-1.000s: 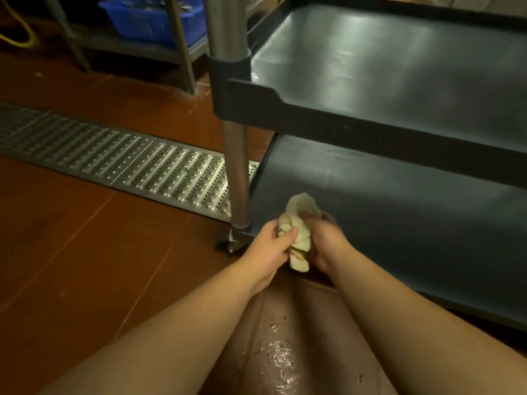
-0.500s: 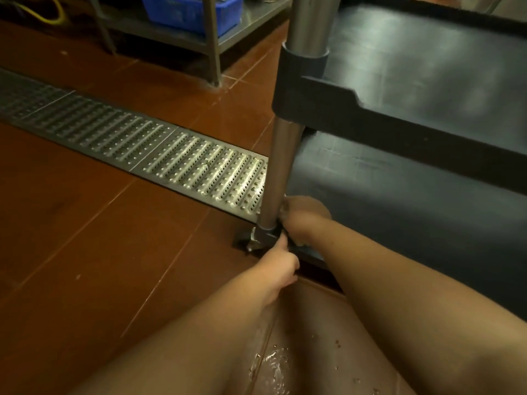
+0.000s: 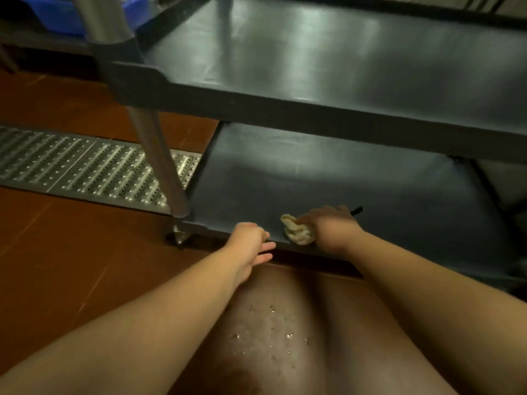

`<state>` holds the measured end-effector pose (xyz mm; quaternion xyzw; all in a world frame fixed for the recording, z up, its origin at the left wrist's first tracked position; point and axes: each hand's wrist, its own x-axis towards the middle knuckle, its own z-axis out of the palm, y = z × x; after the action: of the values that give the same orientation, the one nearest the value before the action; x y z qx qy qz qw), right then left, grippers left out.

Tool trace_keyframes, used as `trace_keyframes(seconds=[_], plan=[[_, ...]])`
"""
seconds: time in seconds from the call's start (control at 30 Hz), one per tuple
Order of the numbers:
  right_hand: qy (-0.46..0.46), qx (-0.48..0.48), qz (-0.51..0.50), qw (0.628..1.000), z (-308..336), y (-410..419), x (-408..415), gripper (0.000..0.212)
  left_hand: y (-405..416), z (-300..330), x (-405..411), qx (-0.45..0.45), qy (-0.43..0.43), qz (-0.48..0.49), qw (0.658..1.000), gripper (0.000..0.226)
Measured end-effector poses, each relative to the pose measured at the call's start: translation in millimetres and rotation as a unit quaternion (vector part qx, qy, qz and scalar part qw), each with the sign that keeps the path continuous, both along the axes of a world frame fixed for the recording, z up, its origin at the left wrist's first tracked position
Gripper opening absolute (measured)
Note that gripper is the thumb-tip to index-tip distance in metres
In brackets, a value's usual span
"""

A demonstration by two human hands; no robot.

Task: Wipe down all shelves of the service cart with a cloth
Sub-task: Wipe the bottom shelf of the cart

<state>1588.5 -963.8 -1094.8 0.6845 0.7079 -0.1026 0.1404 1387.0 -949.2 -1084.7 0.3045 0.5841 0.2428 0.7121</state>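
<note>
The dark service cart fills the upper right, with its middle shelf (image 3: 328,61) above and its bottom shelf (image 3: 328,178) below. A crumpled cream cloth (image 3: 296,232) lies on the bottom shelf near its front edge. My right hand (image 3: 330,226) presses on the cloth from the right, fingers spread over it. My left hand (image 3: 252,243) hovers just in front of the shelf's front lip with fingers relaxed and holds nothing. A metal cart post (image 3: 159,155) stands at the front left corner.
A steel floor drain grate (image 3: 79,169) runs across the red tiled floor (image 3: 57,266) on the left. Water drops (image 3: 271,332) lie on the floor between my arms. A blue crate (image 3: 57,15) sits on a rack at the top left.
Both hands were wringing the cloth, then reached to the post base. Now my right hand has carried the cloth rightward onto the bottom shelf, and my left hand has let go.
</note>
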Motion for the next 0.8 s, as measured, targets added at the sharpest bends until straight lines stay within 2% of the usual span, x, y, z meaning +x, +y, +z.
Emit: trace_keyframes(seconds=[0.2, 0.33, 0.4, 0.5, 0.6, 0.8], plan=[[-0.034, -0.009, -0.137, 0.99, -3.1, -102.4, 157.9, 0.042, -27.2, -3.5, 85.7, 0.022, 0.016, -0.086, 0.996, 0.045], [-0.057, 0.026, -0.302, 0.951, -5.1, -174.6, 253.6, 0.043, -39.6, -11.9, 121.5, 0.032, 0.039, -0.109, 0.993, 0.042], [-0.066, 0.065, -0.337, 0.937, -12.3, -190.8, 274.9, 0.04, -43.0, -15.8, 127.5, 0.034, 0.05, -0.116, 0.991, 0.043], [-0.072, 0.054, -0.369, 0.925, -19.8, -177.0, 269.7, 0.038, -40.6, -22.5, 122.3, 0.034, 0.073, -0.13, 0.988, 0.045], [-0.072, 0.039, -0.39, 0.917, -19.5, -149.1, 242.4, 0.041, -30.0, -23.3, 107.1, 0.024, 0.068, -0.104, 0.992, 0.049], [-0.04, 0.088, -0.252, 0.963, -26.7, -79.9, 121.9, 0.053, -13.7, -18.2, 50.9, -0.005, 0.061, -0.043, 0.997, 0.046]])
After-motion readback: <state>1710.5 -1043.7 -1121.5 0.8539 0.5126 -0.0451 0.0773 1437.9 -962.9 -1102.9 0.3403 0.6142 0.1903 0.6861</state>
